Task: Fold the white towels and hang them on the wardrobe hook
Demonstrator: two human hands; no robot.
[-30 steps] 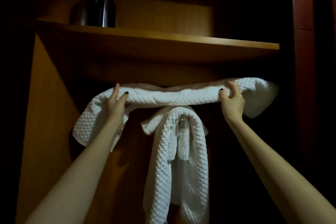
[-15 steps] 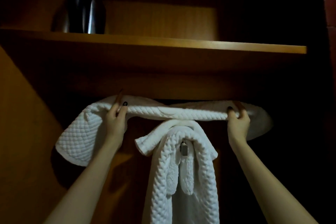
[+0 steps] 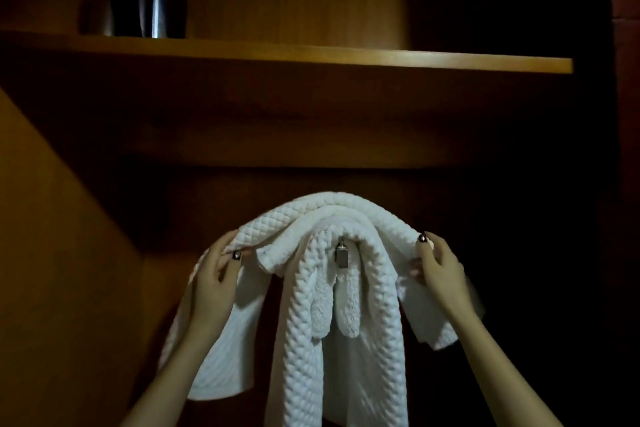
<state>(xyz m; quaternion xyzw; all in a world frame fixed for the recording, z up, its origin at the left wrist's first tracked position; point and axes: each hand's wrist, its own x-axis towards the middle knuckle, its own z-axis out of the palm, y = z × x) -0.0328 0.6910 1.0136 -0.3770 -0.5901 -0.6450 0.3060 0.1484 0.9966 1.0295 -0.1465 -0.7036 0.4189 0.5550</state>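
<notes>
The upper towel (image 3: 332, 210) lies draped over the lower towel (image 3: 346, 357) on the wardrobe hook (image 3: 342, 254). We judge that an uneven release may let it slide off toward its heavier side or drag the lower towel from the hook. Our left hand (image 3: 216, 276) pinches its left fold and our right hand (image 3: 438, 269) grips its right fold, with both arms reaching upward.

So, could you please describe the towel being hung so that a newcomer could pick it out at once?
Below the shelf, two white towels drape over a metal hook. The top towel arches outermost, held on either side by the left hand and right hand. The lower towel hangs straight down beneath it.
</notes>
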